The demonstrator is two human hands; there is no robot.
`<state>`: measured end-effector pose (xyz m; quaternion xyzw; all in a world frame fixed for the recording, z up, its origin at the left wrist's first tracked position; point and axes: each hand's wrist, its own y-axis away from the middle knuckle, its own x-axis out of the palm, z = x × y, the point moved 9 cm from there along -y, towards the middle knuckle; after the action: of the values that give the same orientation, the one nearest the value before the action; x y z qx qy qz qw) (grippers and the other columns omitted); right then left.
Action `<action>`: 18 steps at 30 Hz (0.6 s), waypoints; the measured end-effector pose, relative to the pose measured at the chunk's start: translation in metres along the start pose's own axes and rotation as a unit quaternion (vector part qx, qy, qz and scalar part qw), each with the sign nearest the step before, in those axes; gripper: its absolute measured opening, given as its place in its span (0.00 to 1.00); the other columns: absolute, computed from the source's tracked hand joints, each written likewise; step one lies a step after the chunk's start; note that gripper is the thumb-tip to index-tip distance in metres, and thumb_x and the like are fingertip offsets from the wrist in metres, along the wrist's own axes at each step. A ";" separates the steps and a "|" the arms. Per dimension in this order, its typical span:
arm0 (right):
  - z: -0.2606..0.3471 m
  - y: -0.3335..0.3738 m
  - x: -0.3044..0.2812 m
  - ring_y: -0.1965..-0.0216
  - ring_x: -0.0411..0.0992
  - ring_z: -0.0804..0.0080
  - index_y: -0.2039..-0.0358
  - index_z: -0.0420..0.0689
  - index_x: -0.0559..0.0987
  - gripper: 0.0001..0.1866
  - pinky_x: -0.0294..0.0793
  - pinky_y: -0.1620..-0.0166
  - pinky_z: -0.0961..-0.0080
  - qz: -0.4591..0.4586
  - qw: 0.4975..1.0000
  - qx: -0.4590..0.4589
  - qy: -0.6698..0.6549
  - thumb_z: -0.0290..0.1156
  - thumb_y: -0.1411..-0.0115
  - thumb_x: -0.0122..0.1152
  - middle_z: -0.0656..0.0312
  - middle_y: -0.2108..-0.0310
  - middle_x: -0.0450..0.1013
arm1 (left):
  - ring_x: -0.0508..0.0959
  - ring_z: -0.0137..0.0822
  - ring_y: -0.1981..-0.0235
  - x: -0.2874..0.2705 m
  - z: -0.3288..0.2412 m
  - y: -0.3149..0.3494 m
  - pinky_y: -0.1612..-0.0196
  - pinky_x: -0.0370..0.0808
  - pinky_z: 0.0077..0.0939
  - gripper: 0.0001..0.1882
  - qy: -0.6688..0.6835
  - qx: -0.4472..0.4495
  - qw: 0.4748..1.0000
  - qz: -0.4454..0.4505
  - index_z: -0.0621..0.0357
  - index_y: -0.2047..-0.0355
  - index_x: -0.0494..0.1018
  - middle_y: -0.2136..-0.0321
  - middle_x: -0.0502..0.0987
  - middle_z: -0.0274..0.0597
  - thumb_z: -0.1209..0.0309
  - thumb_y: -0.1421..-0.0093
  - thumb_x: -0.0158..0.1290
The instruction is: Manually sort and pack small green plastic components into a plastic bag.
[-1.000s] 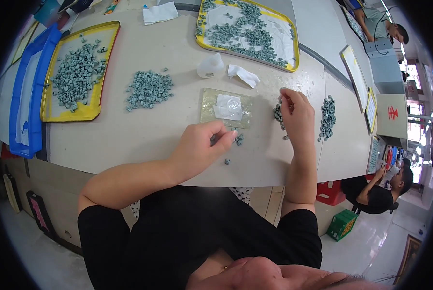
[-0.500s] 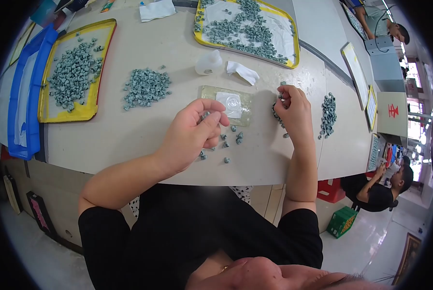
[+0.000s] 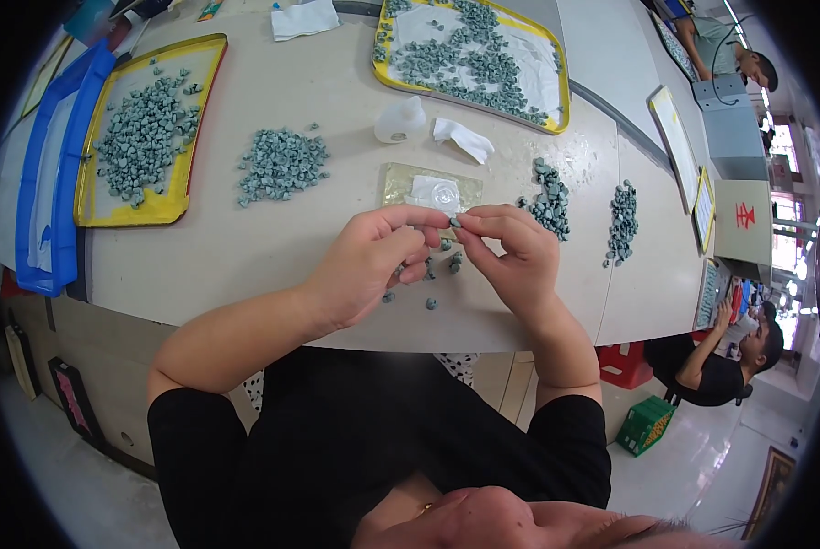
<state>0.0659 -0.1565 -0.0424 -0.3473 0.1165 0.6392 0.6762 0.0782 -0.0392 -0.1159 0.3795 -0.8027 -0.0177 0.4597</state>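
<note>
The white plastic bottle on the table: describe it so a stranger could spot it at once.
Start at the yellow-rimmed tray at the far side of the table, heaped with small grey-green pieces. Just off its near left corner lies the white plastic bottle, beside a crumpled white tissue. It is the only smooth, rounded, translucent white thing there.

Both hands [image 3: 447,252] pinch one small grey-green piece [image 3: 455,221] above the table [image 3: 245,247].

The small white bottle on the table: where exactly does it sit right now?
In the head view the small white bottle stands on the table beyond both hands, just below the far yellow tray and left of a crumpled white tissue.
</note>
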 end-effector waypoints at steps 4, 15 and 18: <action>0.003 0.000 0.000 0.70 0.76 0.73 0.70 0.39 0.80 0.11 0.76 0.68 0.82 -0.019 0.999 -0.022 0.020 0.15 0.56 0.64 0.58 0.70 0.77 | 0.62 0.25 0.74 0.000 0.000 0.001 0.72 0.63 0.21 0.18 0.024 -0.016 1.000 -0.006 0.70 0.53 0.67 0.66 0.68 0.40 0.78 0.43 0.38; 0.017 -0.007 0.001 0.72 0.74 0.69 0.68 0.39 0.79 0.14 0.74 0.71 0.79 -0.021 0.969 -0.165 0.184 0.15 0.58 0.65 0.58 0.70 0.74 | 0.60 0.20 0.78 -0.008 -0.004 0.000 0.75 0.62 0.16 0.13 -0.044 0.049 0.997 -0.039 0.65 0.58 0.67 0.68 0.69 0.38 0.69 0.34 0.37; 0.021 -0.005 0.006 0.71 0.73 0.67 0.66 0.38 0.78 0.16 0.73 0.70 0.77 0.010 0.955 -0.197 0.223 0.16 0.60 0.65 0.59 0.69 0.72 | 0.59 0.19 0.79 -0.014 -0.007 0.000 0.77 0.61 0.15 0.13 -0.058 0.038 0.996 -0.050 0.63 0.59 0.67 0.71 0.68 0.36 0.66 0.33 0.37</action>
<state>0.0660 -0.1387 -0.0290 -0.6058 0.1395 0.5628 0.5449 0.0876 -0.0282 -0.1215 0.4346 -0.8083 -0.0316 0.3959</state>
